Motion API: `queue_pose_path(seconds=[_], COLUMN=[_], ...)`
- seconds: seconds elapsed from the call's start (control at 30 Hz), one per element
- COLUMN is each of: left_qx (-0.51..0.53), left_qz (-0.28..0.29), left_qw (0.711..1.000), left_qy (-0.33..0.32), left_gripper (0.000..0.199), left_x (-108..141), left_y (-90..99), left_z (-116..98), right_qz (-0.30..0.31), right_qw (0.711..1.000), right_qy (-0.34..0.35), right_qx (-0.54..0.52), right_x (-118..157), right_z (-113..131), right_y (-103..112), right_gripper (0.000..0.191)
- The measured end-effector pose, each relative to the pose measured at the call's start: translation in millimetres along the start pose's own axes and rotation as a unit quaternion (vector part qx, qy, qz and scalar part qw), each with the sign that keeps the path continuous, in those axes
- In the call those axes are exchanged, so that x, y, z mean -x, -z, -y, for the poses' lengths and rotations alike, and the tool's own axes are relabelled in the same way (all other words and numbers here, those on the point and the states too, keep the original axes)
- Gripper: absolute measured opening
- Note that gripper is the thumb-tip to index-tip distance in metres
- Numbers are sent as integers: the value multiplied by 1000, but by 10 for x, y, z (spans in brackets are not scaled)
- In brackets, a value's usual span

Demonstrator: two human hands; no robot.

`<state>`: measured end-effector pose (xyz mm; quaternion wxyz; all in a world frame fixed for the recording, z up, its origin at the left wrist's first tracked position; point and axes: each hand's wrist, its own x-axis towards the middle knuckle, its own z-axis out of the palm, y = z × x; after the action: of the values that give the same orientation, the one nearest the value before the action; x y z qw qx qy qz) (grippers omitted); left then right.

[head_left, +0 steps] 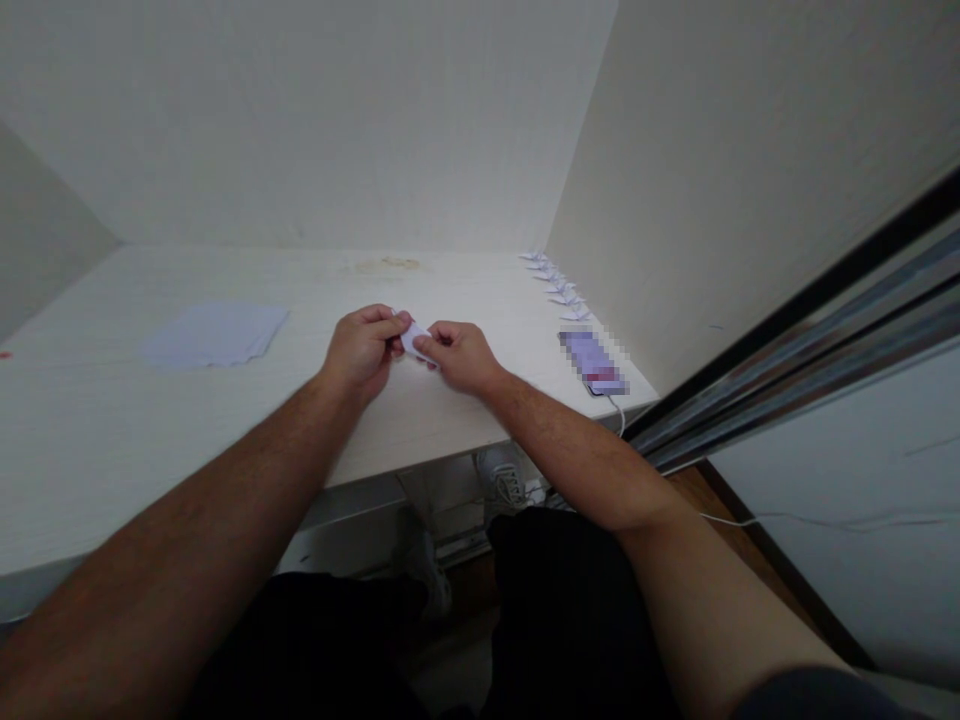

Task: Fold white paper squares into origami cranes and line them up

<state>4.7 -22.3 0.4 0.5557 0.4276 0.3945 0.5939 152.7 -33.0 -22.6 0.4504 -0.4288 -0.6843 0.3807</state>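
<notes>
Between my two hands is a small folded piece of white paper (414, 338), held just above the table near its front edge. My left hand (366, 345) pinches the paper's left end between thumb and fingers. On the other end, the thumb of my right hand (463, 354) presses down with the fingers curled beneath. Fingers hide parts of the paper, so its full shape cannot be made out.
A stack of white paper sheets (217, 334) lies on the white table (300, 430) at left. Along the right wall runs a row of several folded paper cranes (556, 286). Nearer me lies a blurred-out phone (592, 360) with a white cable (621, 415) hanging over the edge.
</notes>
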Motion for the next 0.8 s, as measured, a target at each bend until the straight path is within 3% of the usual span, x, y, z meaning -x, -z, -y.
queue_pose_path(seconds=[0.1,0.2,0.33,0.4,0.53,0.67,0.8], left_qx=[-2,9,25,24,14,14,7], left_qz=[-2,-52,-116,-117,-109,-110,-105], left_qw=[1000,998,992,992,993,994,994], left_qy=[-7,-28,-39,-35,-31,-24,-28], left_gripper=[26,29,30,31,31,30,32], left_x=[-19,-54,-97,-109,-126,-131,-125], left_y=[18,49,77,79,69,54,43], left_z=[-4,-12,-9,2,23,21,18], right_qz=[12,6,-95,-165,-199,-238,-242], right_qw=[1000,997,965,928,884,879,873], right_qy=[-9,-13,-1,-19,-108,-151,-195], right_qx=[17,80,246,332,410,385,375], right_x=[-16,-7,27,41,62,98,135], right_z=[-39,-3,136,175,107,-18,1], right_y=[-14,-23,45,150,494,837,944], right_gripper=[26,22,26,36,60,70,73])
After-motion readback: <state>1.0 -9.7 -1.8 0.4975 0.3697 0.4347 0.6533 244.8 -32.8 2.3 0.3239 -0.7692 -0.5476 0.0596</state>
